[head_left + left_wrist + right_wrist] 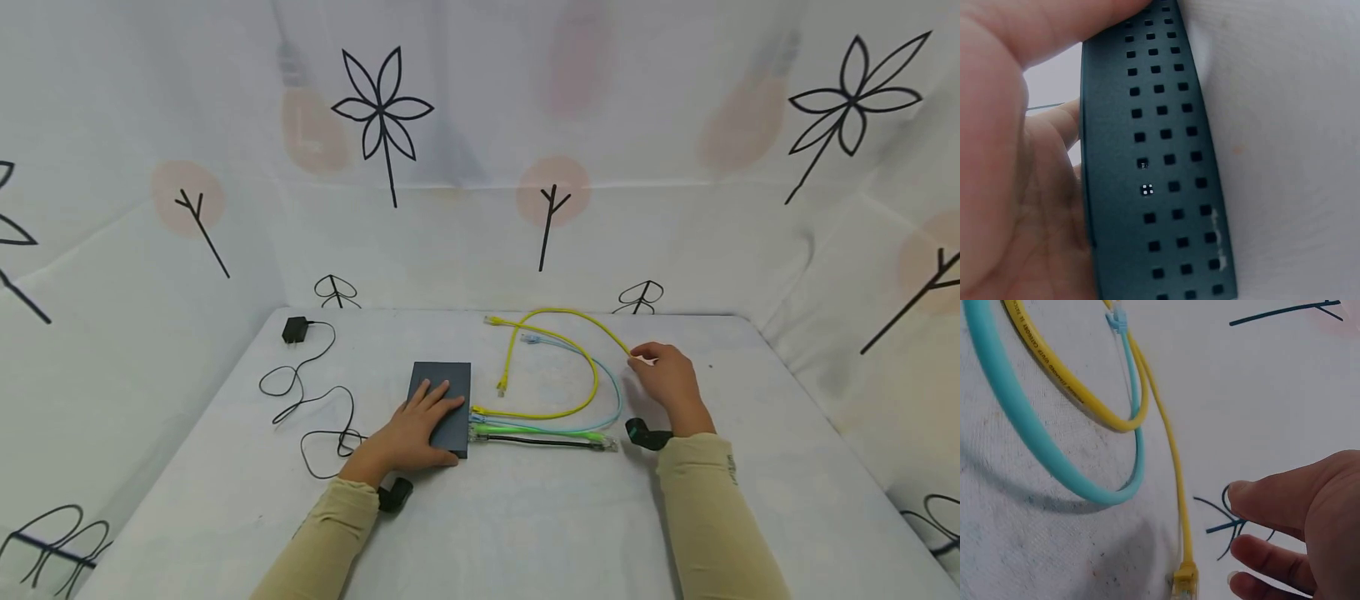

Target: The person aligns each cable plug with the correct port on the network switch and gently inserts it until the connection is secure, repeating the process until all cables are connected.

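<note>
Several cables already run into the dark box [441, 400] under the flat left hand [416, 429], while the right hand [667, 379] pinches a loose yellow cable [570, 317] on the surface, apparently not plugged in yet

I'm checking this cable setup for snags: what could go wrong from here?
The right hand reaches the loose yellow cable's end; pulling it might drag the overlapping yellow loop and light blue cable. The dark grey perforated box is only pressed flat by the left hand, so it could slide.
</note>
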Demonstrator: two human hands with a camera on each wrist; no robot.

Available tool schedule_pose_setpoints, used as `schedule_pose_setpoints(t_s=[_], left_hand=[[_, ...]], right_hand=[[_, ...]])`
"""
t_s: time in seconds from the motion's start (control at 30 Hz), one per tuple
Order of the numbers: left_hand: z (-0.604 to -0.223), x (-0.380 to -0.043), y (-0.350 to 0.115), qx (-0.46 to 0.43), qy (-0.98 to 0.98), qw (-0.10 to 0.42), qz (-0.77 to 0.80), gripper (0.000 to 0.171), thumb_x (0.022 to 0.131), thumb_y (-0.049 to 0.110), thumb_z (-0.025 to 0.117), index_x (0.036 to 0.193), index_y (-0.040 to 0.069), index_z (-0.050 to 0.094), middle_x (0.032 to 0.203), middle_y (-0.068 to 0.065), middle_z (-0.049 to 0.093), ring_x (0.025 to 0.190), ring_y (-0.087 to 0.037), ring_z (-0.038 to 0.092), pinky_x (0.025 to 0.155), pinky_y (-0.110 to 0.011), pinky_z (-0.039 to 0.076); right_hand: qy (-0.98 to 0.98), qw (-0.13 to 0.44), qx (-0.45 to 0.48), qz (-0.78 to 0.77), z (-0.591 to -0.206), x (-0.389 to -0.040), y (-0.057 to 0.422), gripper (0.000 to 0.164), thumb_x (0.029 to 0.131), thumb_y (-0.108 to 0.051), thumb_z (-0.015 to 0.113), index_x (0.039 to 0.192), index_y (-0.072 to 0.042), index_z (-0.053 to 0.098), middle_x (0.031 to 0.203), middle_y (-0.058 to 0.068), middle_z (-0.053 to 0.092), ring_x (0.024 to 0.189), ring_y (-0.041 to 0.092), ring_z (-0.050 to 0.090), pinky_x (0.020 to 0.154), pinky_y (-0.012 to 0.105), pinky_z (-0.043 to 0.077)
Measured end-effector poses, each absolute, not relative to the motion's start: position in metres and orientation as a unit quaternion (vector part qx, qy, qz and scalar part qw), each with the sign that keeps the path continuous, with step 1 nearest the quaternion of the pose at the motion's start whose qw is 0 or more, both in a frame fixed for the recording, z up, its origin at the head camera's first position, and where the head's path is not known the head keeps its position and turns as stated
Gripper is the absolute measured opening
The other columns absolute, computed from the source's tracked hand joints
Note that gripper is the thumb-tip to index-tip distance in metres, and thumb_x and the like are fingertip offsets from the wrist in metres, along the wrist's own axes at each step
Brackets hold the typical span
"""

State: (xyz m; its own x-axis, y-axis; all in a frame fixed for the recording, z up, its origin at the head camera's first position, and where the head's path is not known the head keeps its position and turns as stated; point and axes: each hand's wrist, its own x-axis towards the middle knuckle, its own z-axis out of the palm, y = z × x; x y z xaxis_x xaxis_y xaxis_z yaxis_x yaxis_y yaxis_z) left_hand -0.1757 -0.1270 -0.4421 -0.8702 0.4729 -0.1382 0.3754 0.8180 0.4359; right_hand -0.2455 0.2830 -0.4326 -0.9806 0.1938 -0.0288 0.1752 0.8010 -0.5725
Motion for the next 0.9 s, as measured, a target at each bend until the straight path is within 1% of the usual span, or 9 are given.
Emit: schedule_pose_setpoints(t_s=[0.2,0.4,0.63,0.73,0.9], left_hand=[[-0.441,-0.176,-0.127,0.223,0.946,0.121,0.2,0.085,0.08,0.048,0.075,0.152,0.032,0.033,0.164,0.0,0.013,0.152,-0.033,0.0,0.112,-0.066,0.02],[-0.441,-0.176,-0.126,0.224,0.946,0.123,0.199,0.085,0.08,0.048,0.075,0.152,0.032,0.033,0.164,0.0,0.013,0.152,-0.033,0.0,0.112,-0.066,0.02],[-0.44,-0.175,-0.127,0.224,0.946,0.12,0.2,0.084,0.08,0.047,0.075,0.151,0.032,0.033,0.164,0.0,0.013,0.152,-0.033,0.0,0.112,-0.066,0.021],[-0.44,-0.175,-0.127,0.224,0.946,0.119,0.201,0.084,0.08,0.047,0.075,0.151,0.031,0.033,0.164,0.0,0.013,0.152,-0.033,0.001,0.112,-0.066,0.021],[-0.441,-0.175,-0.127,0.224,0.947,0.119,0.2,0.085,0.08,0.047,0.075,0.152,0.032,0.033,0.164,0.0,0.013,0.152,-0.033,0.0,0.112,-0.066,0.021]], right_hand=[[-0.948,-0.017,-0.122,0.294,-0.437,-0.248,0.287,0.042,0.098,-0.028,0.05,0.132,-0.004,0.055,0.138,0.025,0.048,0.122,0.043,0.046,0.098,0.056,0.041],[-0.955,-0.033,-0.135,0.263,-0.44,-0.25,0.288,0.042,0.098,-0.028,0.05,0.133,-0.006,0.054,0.138,0.026,0.048,0.124,0.045,0.043,0.099,0.061,0.035],[-0.961,-0.053,-0.122,0.241,-0.44,-0.248,0.286,0.038,0.1,-0.028,0.047,0.131,-0.011,0.059,0.141,0.026,0.048,0.129,0.049,0.039,0.096,0.065,0.031],[-0.964,-0.053,-0.111,0.234,-0.441,-0.246,0.286,0.038,0.1,-0.028,0.046,0.13,-0.009,0.061,0.141,0.028,0.047,0.129,0.051,0.039,0.095,0.065,0.031],[-0.969,-0.051,-0.105,0.218,-0.445,-0.246,0.285,0.04,0.099,-0.028,0.046,0.129,-0.006,0.061,0.138,0.028,0.049,0.125,0.051,0.042,0.093,0.064,0.033]])
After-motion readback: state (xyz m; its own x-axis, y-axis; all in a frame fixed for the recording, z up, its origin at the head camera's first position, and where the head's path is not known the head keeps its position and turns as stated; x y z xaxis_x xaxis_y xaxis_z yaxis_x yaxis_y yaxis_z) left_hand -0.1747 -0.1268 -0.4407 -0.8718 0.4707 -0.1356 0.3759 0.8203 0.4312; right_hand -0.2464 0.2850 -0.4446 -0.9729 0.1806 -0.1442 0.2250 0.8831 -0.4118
